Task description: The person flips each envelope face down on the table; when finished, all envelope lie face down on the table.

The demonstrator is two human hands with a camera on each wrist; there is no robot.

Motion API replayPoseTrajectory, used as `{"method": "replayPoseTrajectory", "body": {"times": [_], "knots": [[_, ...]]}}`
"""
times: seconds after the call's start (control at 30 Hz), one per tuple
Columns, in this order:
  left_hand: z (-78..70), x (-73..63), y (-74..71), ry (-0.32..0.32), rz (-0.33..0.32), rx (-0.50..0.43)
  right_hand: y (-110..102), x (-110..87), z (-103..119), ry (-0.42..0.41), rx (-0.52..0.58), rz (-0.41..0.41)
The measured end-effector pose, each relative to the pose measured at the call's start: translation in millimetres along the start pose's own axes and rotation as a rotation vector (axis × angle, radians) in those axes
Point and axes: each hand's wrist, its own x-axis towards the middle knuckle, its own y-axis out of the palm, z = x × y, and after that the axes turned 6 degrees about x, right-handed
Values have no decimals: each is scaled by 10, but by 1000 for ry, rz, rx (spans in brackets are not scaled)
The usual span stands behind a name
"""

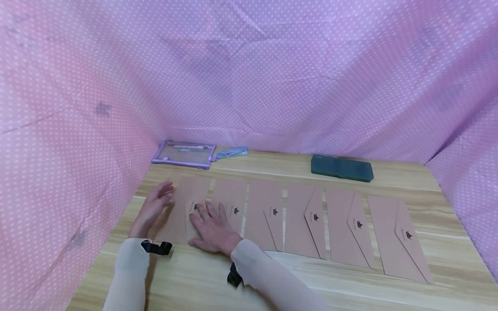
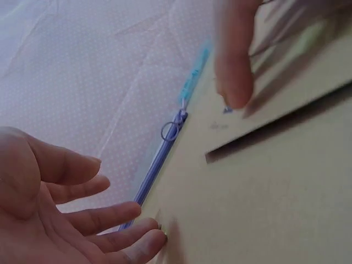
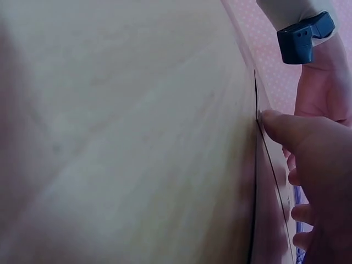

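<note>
Several kraft-coloured envelopes with black crown prints lie in a row on the table, their pointed flaps toward the right. My right hand (image 1: 214,229) rests palm down with spread fingers on the leftmost envelope (image 1: 175,216), partly covering its crown and the edge of the neighbouring envelope (image 1: 229,194). In the right wrist view, the right thumb (image 3: 286,129) is at the envelope's near edge. My left hand (image 1: 155,205) hovers at the leftmost envelope's left side, fingers loosely bent and holding nothing. The left wrist view shows that hand (image 2: 82,214) with fingers apart beside the flap's dark edge.
Along the back edge lie a purple-trimmed mesh zip pouch (image 1: 184,155) with pens inside, a light blue slim item (image 1: 232,152) and a dark green case (image 1: 342,168). More envelopes (image 1: 389,233) extend to the right. Pink dotted cloth (image 1: 272,86) hangs behind and at both sides.
</note>
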Motion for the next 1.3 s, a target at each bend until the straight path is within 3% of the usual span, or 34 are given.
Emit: {"method": "replayPoseTrajectory", "body": {"times": [0.33,0.43,0.57,0.7,0.8,0.93,1.07,1.2,1.3], "knots": [[48,-23,-68,-22,-11,-219,-1,5,2,11,7,21],[30,-31,-100,-55,4,-364,0,9,1,12,13,21],[-10,-53,-145,-110,25,-625,13,22,-1,19,22,23],[-12,-62,-163,-111,110,-787,30,28,0,25,27,25],[-10,-63,-159,-105,114,-767,41,32,7,21,24,24],[-11,-69,-163,-98,16,-588,49,37,10,15,18,18],[-26,-82,-177,-88,19,-463,47,39,7,24,17,20],[-40,-100,-174,-66,45,-452,41,35,4,24,8,26],[-24,-100,-184,-51,53,-504,34,30,4,25,1,30]]}}
